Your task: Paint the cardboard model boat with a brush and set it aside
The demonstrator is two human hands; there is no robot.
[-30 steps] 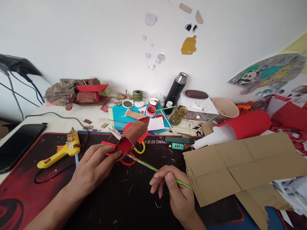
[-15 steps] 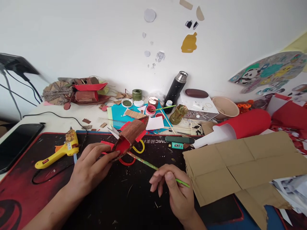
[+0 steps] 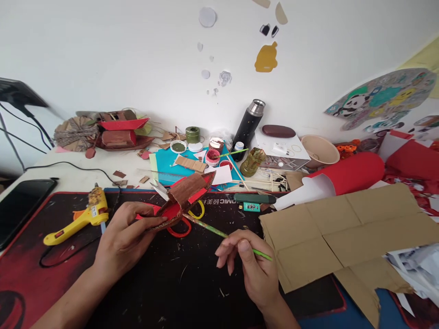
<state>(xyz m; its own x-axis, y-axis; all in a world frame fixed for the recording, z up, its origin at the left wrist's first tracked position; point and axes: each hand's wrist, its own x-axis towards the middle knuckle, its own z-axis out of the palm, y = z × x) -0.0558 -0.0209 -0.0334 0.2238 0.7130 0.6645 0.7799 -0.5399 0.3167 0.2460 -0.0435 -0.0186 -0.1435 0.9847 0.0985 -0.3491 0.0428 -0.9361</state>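
Observation:
My left hand (image 3: 128, 235) grips the near end of a small cardboard model boat (image 3: 187, 188), which has a brown curved canopy and a red inside. The boat is held tilted above the dark mat, its far tip pointing up and right. My right hand (image 3: 250, 262) pinches a green paintbrush (image 3: 211, 228) with a paint-stained handle. The brush tip meets the boat's near side edge by the canopy. Beneath the boat lie scissors (image 3: 180, 228) with a red and a yellow handle loop, partly hidden by it.
A yellow glue gun (image 3: 80, 218) lies left, near a black phone (image 3: 25, 203). Behind the boat are a red paint jar (image 3: 212, 157), a green paint jar (image 3: 192, 134) and a black thermos (image 3: 249, 130). Cardboard (image 3: 343, 233) covers the right side. Finished-looking boats (image 3: 120, 138) stand back left.
The boat has turned a little in my left hand, so its canopy sits flatter. The brush tip has moved slightly along its edge towards the canopy. The whole view has shifted slightly.

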